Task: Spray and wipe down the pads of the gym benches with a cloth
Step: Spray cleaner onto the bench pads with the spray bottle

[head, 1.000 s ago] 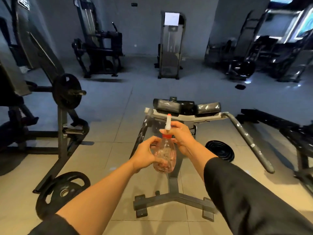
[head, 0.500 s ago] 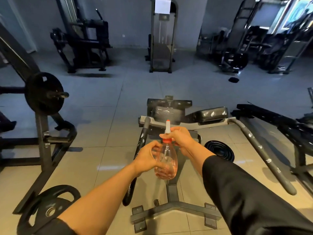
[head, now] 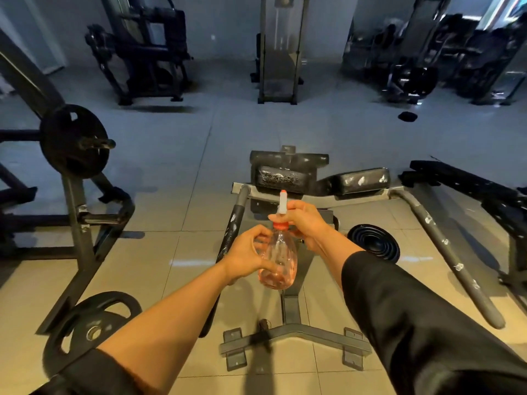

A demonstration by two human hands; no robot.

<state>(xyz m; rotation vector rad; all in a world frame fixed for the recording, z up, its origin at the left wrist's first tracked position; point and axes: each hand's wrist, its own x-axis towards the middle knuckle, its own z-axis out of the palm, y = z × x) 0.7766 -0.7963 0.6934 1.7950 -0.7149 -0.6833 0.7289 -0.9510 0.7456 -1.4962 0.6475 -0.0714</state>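
**Both hands on spray bottle above worn bench pads**

Clear pinkish plastic spray bottle with red collar and white nozzle (head: pixel 278 259) held upright at frame centre, over the grey steel bench frame (head: pixel 291 312). Left hand (head: pixel 247 256) wraps the bottle's body, fingers curled round its lower half. Right hand (head: pixel 303 223) grips the neck and trigger head, fingers closed around it; nozzle tip pokes up past the knuckles. Right arm in black sleeve (head: pixel 422 332); left forearm bare.

Task pads: black cracked rectangular bench pad (head: pixel 281 179) just beyond the nozzle, white wear marks on it; a second black scuffed pad (head: pixel 362 181) beside it to the right, tilted. No cloth seen.

Edges and room: two grey foam-wrapped handle bars splay out from the bench, left one (head: pixel 232 232) close to the left hand, right one (head: pixel 445 252) running long toward the lower right. Black ribbed round disc (head: pixel 373 242) lies on the beige tiled floor (head: pixel 159 260) between bench and right bar. Black weight plate (head: pixel 91 329) leans at the lower left by a dark rack upright (head: pixel 75 212) carrying another plate. Open tile on the left between rack and bench; wide open grey floor beyond the pads up to the far machines. Another dark bench frame (head: pixel 470 186) crowds the right edge.

Writing: none readable on the bottle or equipment.
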